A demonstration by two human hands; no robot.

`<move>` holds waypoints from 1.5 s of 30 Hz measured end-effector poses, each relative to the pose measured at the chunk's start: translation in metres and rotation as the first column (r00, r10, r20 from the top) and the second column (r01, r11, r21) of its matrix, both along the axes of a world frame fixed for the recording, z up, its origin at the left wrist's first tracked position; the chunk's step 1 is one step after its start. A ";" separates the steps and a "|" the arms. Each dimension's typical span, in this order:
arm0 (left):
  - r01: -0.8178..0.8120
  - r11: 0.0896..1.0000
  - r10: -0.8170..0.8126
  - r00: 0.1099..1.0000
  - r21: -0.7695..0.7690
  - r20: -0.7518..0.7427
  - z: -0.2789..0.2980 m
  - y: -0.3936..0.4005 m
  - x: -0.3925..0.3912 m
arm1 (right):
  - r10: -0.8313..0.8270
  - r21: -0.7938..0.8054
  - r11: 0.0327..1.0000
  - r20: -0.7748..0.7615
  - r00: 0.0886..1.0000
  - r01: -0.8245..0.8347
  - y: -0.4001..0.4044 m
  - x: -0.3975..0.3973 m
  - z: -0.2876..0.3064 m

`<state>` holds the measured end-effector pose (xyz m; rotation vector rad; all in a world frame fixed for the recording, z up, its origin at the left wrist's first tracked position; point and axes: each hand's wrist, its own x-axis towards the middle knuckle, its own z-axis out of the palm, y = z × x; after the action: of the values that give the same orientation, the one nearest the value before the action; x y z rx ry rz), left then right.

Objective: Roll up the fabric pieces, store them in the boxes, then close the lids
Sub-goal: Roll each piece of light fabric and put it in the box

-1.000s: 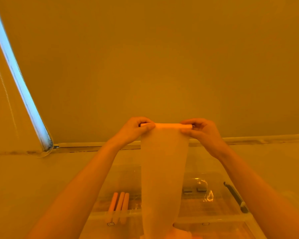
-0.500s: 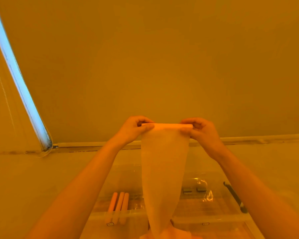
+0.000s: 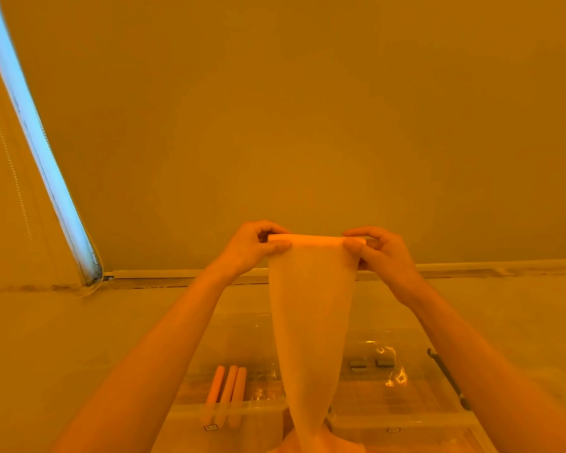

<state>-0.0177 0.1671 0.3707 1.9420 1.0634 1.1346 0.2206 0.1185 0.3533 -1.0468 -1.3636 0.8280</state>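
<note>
- Translucent plastic boxes (image 3: 406, 416) sit low in the head view on a pale surface that appears to be the floor (image 3: 62, 338); no lid covers the compartments that show, so lid closing is judged not yet done.
- Sheer fabric piece (image 3: 311, 322) hangs in the air above the boxes, between both hands. Its top edge is wound into a narrow roll (image 3: 314, 238); most of its length remains unrolled and narrows toward the bottom edge of the view, where it meets a bunched heap of the same material (image 3: 317, 444).
- Left hand (image 3: 252, 246): grip is clenched on the left end of the roll, thumb in front of the fabric and fingers curled over the top.
- Right hand (image 3: 379, 253): grip is clenched on the right end of the roll in the same manner.
- Three finished rolls (image 3: 227, 392) lie side by side, touching, in the left compartment. This portion of the task is judged complete.
- Two small dark blocks (image 3: 370, 363) lie in the right compartment; their purpose cannot be told.
- Remaining work, as judged from this state: wind the hanging length fully onto the roll, place it in a box beside the stored rolls, treat any further pieces in the heap likewise, then close the lids. The task is judged partway through the rolling stage.
</note>
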 end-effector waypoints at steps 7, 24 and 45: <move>-0.018 1.000 0.018 0.998 -0.001 0.065 -0.001 0.000 -0.002 | 0.058 0.000 0.998 0.084 0.995 -0.058 0.000 -0.001 0.001; -0.039 0.999 0.040 0.999 0.036 -0.018 0.000 -0.004 -0.004 | 0.020 0.081 0.996 0.048 0.999 -0.023 0.006 -0.003 -0.006; 0.043 0.998 -0.036 0.991 0.052 -0.128 0.000 -0.006 -0.009 | 0.027 0.073 0.995 0.455 0.890 -0.067 -0.002 -0.002 0.001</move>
<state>-0.0265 0.1615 0.3710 2.0928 1.0647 1.0405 0.2188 0.1168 0.3541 -1.1892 -1.8091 0.5681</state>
